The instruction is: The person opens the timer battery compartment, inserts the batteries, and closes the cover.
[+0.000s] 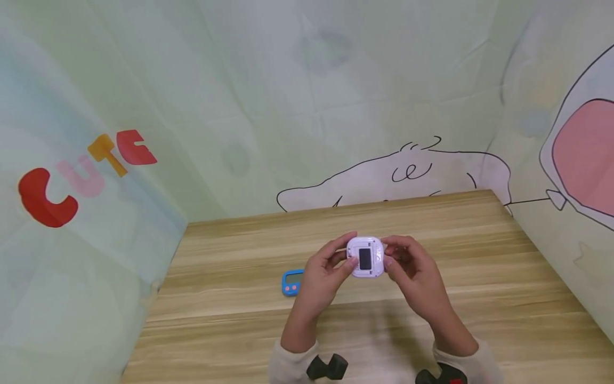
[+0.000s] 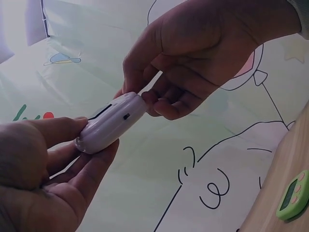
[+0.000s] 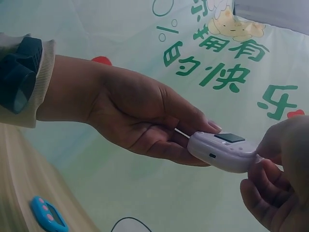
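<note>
A small white rounded electronic device (image 1: 355, 244) is held up between both hands, a dark rectangle on the face toward the head camera. My left hand (image 1: 320, 281) grips its left side, with the thumb on that face and fingers behind, as the right wrist view shows. At the opposite edge, my right hand (image 1: 422, 277) pinches it between thumb and index finger; the other fingers curl beside it. A small dark slot marks the device's side (image 2: 126, 116). Seen from the right wrist, a thin white strip (image 3: 182, 132) sticks out near the left fingers.
On the wooden table (image 1: 230, 245) lies a blue digital timer (image 1: 290, 282) with pink buttons, partly hidden by my left hand. A green digital timer (image 2: 294, 195) shows on the table in the left wrist view. Printed cloth (image 1: 268, 96) hangs behind and beside the table.
</note>
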### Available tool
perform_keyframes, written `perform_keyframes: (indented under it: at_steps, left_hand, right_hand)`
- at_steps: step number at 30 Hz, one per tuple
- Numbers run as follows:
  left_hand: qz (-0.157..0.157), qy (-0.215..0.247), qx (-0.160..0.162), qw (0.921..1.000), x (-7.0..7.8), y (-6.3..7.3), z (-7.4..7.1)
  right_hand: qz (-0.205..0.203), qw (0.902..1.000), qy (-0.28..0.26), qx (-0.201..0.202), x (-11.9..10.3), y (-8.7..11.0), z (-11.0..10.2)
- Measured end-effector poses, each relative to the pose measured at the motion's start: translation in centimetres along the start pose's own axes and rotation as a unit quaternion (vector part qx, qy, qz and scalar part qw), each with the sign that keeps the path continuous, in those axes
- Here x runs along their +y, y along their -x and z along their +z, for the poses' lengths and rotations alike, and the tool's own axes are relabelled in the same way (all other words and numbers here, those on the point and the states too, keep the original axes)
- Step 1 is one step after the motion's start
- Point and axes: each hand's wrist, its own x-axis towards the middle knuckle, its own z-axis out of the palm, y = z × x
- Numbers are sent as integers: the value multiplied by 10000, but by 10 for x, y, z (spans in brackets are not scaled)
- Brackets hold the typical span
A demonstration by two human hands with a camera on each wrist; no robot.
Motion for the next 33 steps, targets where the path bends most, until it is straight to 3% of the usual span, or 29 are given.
perform_keyframes:
  at_steps: [11,21,33]
  left_hand:
    - [173,273,-42,9995,1,2,-3]
    - [219,136,-84,9996,0,2,-2]
    - [394,-72,-34,9992,2,3,-1]
  right_hand:
    - [695,9956,-361,-506,4,-3,-7]
    - [1127,9900,-544,-647,4,-3,-12]
    - [1137,9889,-620,-732,3,-4,-13]
